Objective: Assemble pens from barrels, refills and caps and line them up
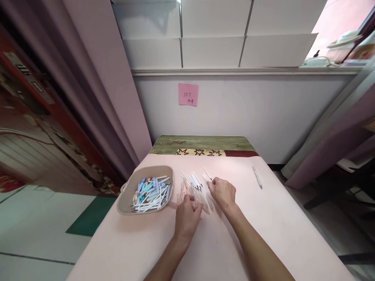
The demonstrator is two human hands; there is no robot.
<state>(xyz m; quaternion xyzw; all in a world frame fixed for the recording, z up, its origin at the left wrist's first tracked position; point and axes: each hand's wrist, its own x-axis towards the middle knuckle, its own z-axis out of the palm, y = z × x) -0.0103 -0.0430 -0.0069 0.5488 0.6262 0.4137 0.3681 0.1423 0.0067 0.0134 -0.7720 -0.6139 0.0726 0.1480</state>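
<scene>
The left hand (187, 216), nearest on the surface (293, 234), seems to pinch one of the clear barrels (209, 201), while the right hand (225, 191) just beyond has thumb and finger closed on thin white sticks (195, 179); a light pinch, with both hands kept low, should suit handling such slim pieces without scattering their neighbours. Most of the loose white sticks lie flat in front of the hands, right of the basket (129, 191), long axes slanting from far left to near right, dark tips toward the person.
</scene>
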